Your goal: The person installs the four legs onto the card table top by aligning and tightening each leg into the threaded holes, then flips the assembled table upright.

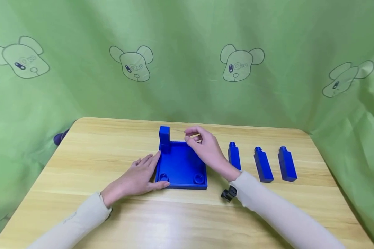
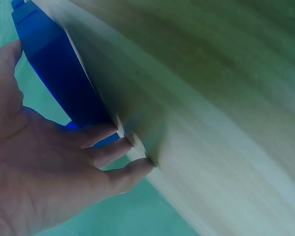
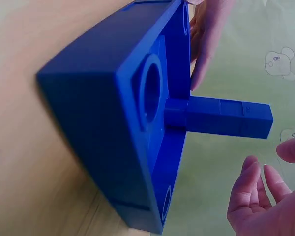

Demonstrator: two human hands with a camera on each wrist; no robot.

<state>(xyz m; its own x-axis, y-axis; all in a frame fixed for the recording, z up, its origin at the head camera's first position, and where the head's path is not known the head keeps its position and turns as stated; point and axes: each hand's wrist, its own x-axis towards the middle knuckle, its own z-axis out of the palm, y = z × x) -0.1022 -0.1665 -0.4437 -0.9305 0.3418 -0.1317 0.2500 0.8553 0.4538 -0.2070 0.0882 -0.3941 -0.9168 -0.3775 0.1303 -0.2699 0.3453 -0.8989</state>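
Observation:
A square blue tray-like base (image 1: 180, 164) lies on the wooden table, its raised rim upward and round threaded sockets at corners. One square blue leg (image 1: 164, 135) stands upright in the far left corner. My left hand (image 1: 140, 177) rests along the base's left side, fingers stretched beside the wall and thumb at the near left corner. My right hand (image 1: 209, 148) hovers over the far right part of the base, fingers loosely bent with nothing between them. In the right wrist view, a gap shows between these fingertips (image 3: 251, 161) and the top of the leg.
Three more blue legs (image 1: 234, 156) (image 1: 263, 165) (image 1: 287, 164) lie in a row to the right, threaded ends pointing away. A green curtain (image 1: 187, 100) hangs behind the table's far edge. A dark object (image 1: 60, 137) shows past the left edge.

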